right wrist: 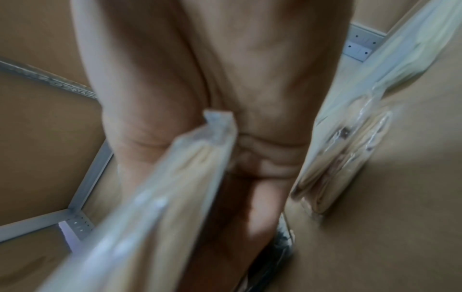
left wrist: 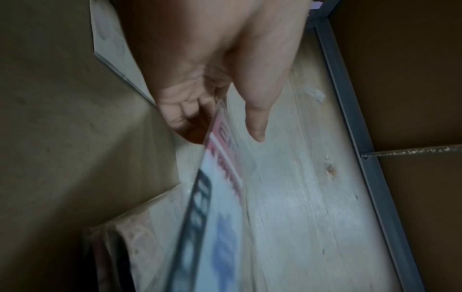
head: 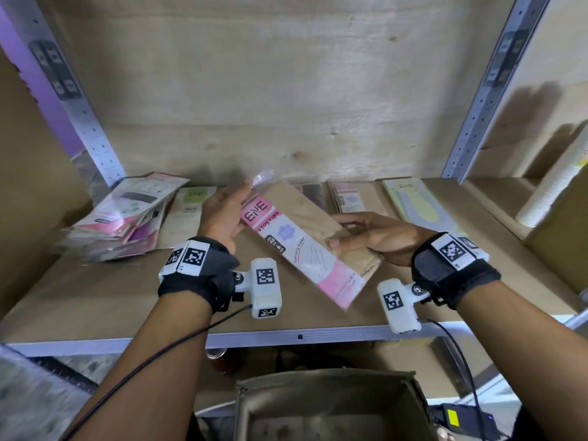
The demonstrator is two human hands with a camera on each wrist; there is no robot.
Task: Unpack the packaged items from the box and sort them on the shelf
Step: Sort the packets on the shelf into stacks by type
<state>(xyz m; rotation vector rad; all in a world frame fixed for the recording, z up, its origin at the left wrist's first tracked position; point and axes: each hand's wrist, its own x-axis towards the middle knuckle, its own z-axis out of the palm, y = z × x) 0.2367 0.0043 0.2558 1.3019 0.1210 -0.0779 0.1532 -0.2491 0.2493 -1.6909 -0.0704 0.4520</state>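
Observation:
A stocking packet (head: 296, 237) with a pink and white label and beige stockings inside hangs tilted above the shelf board (head: 127, 297). My left hand (head: 222, 214) grips its upper left end, fingers behind the plastic. At its right edge my right hand (head: 372, 237) pinches it, thumb on top and fingers underneath. The left wrist view shows the left hand (left wrist: 200, 79) and the packet (left wrist: 220, 197) edge-on and blurred. The right wrist view shows the right hand (right wrist: 225, 79) with the packet (right wrist: 162, 197) running out from it. An open cardboard box (head: 318, 377) stands below the shelf edge.
A loose pile of packets (head: 121, 218) lies at the shelf's left, with a green-labelled packet (head: 187, 211) beside it. More packets (head: 346, 195) and a yellow-green one (head: 413, 202) lie along the back. Metal uprights (head: 92, 128) (head: 477, 106) flank the bay. A white roll (head: 553, 186) leans at the right.

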